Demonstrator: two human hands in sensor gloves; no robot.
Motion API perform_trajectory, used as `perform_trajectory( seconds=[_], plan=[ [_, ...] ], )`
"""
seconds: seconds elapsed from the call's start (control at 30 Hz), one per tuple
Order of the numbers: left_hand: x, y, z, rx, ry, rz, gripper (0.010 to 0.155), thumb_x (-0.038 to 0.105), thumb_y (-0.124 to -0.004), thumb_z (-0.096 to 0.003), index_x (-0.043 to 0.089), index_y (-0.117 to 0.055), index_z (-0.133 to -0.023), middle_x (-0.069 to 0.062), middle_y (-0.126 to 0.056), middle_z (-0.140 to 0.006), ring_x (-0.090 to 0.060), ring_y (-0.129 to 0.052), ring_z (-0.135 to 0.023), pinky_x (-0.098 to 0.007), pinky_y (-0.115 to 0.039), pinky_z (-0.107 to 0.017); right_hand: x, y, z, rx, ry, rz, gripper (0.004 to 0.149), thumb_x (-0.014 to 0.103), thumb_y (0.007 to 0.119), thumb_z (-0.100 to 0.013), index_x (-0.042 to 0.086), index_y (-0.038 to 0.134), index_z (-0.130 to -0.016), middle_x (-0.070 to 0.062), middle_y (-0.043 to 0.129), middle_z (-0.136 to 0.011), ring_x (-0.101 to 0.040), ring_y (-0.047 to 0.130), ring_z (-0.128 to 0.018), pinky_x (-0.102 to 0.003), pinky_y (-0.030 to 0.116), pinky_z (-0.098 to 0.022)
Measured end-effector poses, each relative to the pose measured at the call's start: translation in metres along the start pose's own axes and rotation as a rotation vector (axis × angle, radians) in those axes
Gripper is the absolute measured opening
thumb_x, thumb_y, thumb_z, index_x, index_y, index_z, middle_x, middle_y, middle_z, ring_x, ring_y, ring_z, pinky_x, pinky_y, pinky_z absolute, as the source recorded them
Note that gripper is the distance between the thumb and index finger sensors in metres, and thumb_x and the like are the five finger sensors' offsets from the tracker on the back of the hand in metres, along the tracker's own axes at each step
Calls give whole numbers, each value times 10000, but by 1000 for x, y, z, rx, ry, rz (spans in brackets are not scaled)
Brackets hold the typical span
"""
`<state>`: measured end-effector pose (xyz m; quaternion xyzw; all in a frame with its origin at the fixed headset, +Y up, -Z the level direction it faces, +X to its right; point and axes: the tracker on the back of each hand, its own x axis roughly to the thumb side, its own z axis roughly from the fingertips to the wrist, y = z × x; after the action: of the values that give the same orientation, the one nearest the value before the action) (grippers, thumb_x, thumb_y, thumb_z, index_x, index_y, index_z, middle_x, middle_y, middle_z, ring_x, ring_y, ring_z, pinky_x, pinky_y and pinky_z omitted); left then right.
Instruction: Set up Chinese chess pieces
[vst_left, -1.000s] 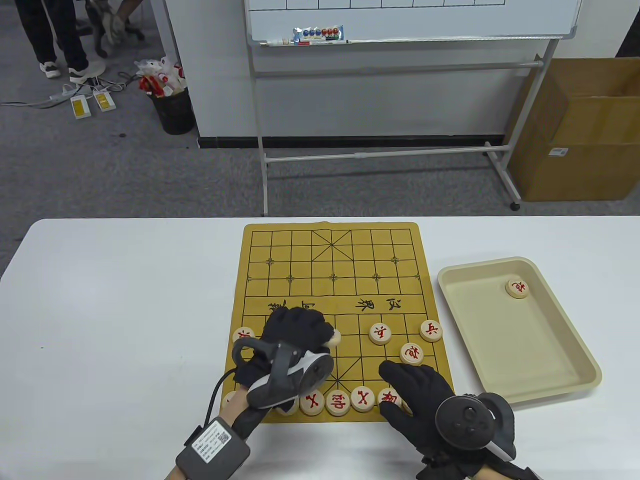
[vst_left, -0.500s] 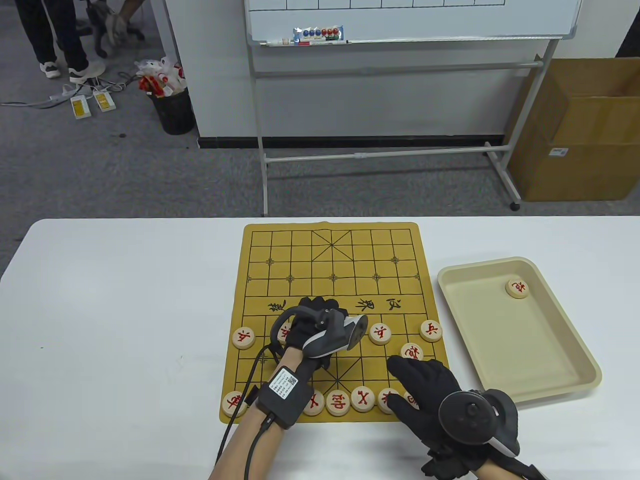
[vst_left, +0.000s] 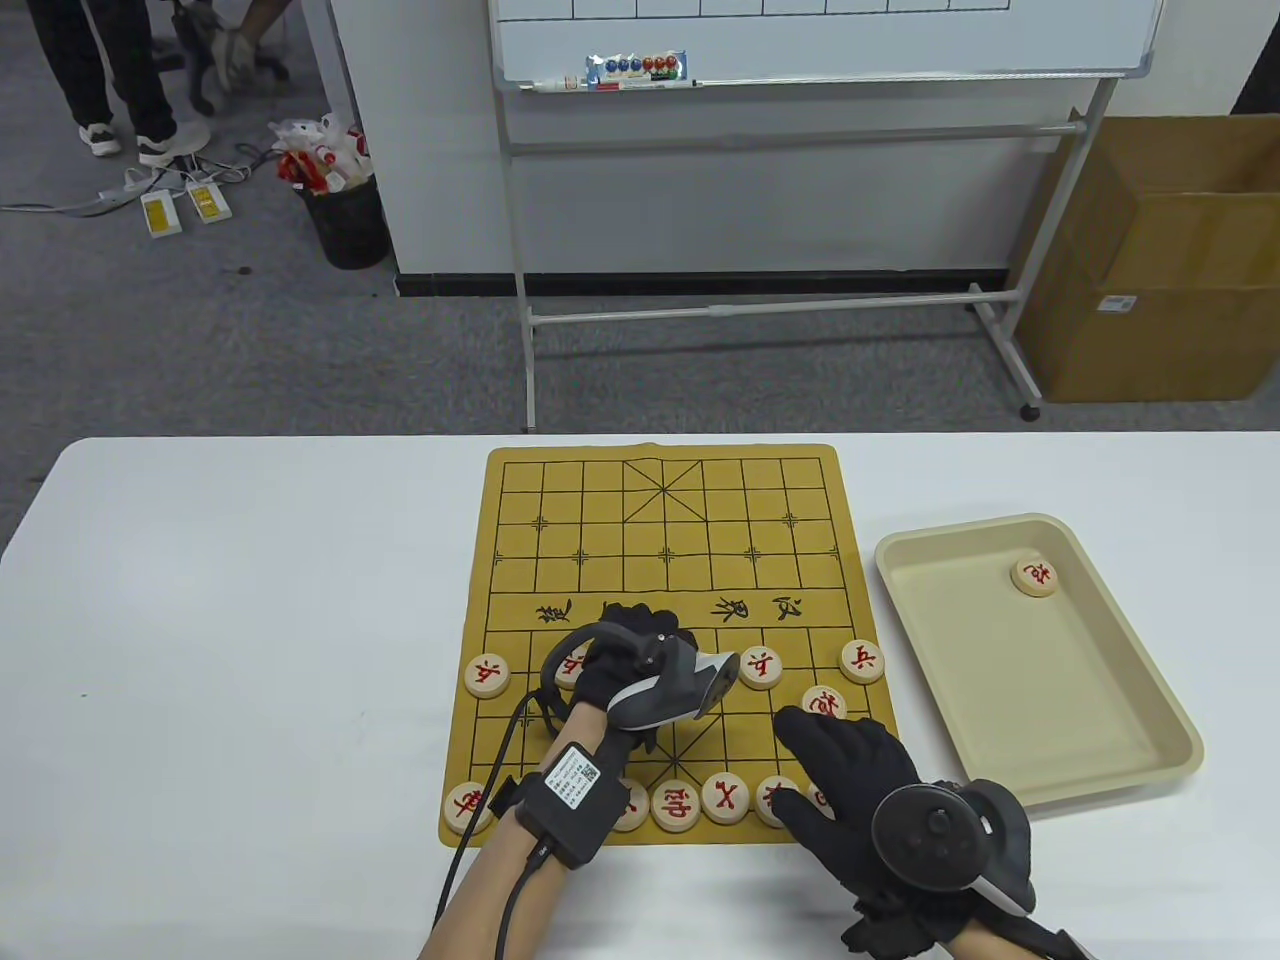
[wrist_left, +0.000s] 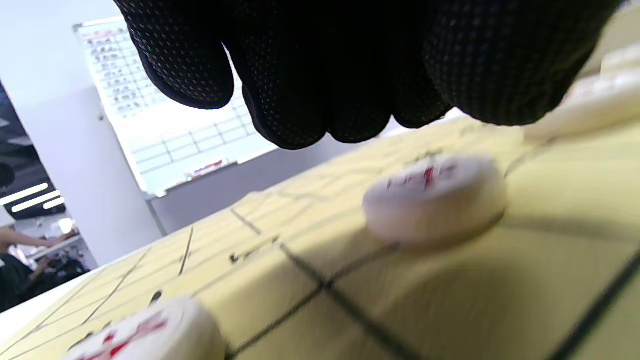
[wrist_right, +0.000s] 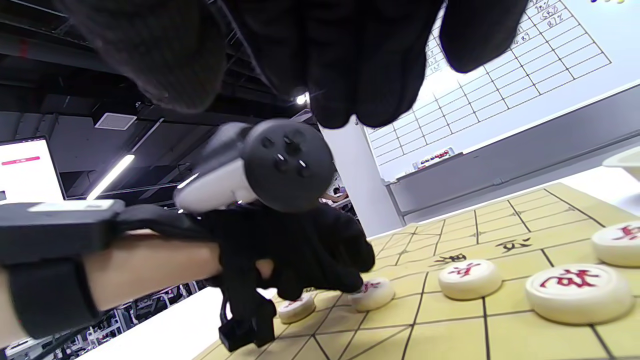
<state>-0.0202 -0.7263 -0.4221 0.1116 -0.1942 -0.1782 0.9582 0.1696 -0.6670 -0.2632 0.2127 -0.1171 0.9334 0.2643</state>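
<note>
The yellow board mat (vst_left: 660, 520) carries round wooden pieces with red characters on its near half. My left hand (vst_left: 635, 640) hovers over the middle of the soldier row. In the left wrist view its fingers (wrist_left: 320, 100) curl just above a soldier piece (wrist_left: 434, 197) that lies flat on the board, with a gap between them. My right hand (vst_left: 830, 760) lies flat with its fingers spread on the board's near right corner, over back-row pieces, and holds nothing. A cannon piece (vst_left: 824, 705) sits just beyond its fingertips.
A beige tray (vst_left: 1100, 720) stands right of the board with one red piece (vst_left: 1035, 577) in its far corner. Soldiers (vst_left: 487, 674) (vst_left: 760, 667) (vst_left: 862, 661) and back-row pieces (vst_left: 676, 806) stand on the board. The whiteboard stand is behind the table.
My left hand has moved right from the left side of the board to the middle of the soldier row, and its wrist has turned. My right hand has shifted slightly right.
</note>
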Motion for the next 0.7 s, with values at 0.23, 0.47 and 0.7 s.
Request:
perform_trajectory(
  seconds=[0.23, 0.47, 0.7],
  plan=[
    [-17, 78, 38, 140, -13, 163, 675, 552, -790, -325, 351, -679, -959, 59, -768, -1029, -197, -830, -958, -507, -717, -736, -7, -1, -3, -4, 29, -12, 719, 470, 780, -470, 121, 629, -1080, -163, 753, -1053, -404, 813, -906, -641, 566, -717],
    [-22, 109, 100, 218, -47, 381, 716, 566, -779, -339, 332, -632, -1000, 36, -708, -1078, -224, -772, -1006, -530, -681, -752, -9, 0, -4, 1, 33, -41, 739, 488, 787, -464, 138, 607, -1089, -155, 684, -1101, -417, 771, -943, -634, 571, -720],
    [-24, 79, 144, 206, -20, 600, 742, 577, -774, -348, 314, -606, -1021, 21, -680, -1100, -239, -745, -1027, -541, -671, -752, -7, 9, -3, 23, 7, -19, 760, 495, 793, -458, 136, 585, -1095, -150, 652, -1119, -417, 734, -972, -630, 562, -725]
  ],
)
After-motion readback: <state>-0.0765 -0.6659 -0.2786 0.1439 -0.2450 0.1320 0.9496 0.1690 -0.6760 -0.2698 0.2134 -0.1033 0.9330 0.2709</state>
